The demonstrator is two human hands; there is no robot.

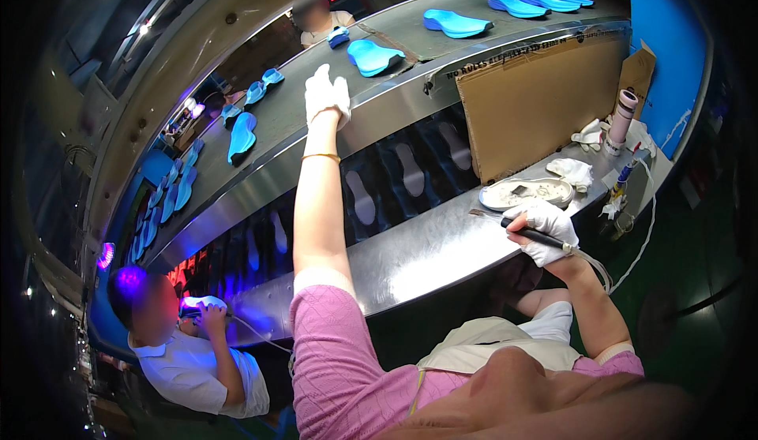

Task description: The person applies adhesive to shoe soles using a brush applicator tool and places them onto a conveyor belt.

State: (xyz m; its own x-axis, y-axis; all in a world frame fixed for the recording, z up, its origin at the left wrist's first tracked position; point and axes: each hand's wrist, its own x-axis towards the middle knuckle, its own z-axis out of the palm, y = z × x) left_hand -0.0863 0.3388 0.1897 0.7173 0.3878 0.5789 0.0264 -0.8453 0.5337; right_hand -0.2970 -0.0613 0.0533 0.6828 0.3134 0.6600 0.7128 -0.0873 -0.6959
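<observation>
My left hand (pixel 326 93), in a white glove, reaches far out over the grey conveyor belt (pixel 284 116), fingers apart and holding nothing. The nearest thing to it is a blue shoe sole (pixel 373 56) lying just to its right on the belt. My right hand (pixel 543 231), also gloved in white, grips a black-handled brush (pixel 517 228) over the steel workbench (pixel 426 254). The brush's bristles point left, close to a shallow round dish (pixel 527 193).
Several blue soles ride the belt, near (pixel 241 136) and far (pixel 455 22). A brown cardboard sheet (pixel 541 104) leans behind the dish. A white rag (pixel 572 172) and a tape roll (pixel 624 112) lie at right. A person in a white shirt (pixel 193 365) works at lower left.
</observation>
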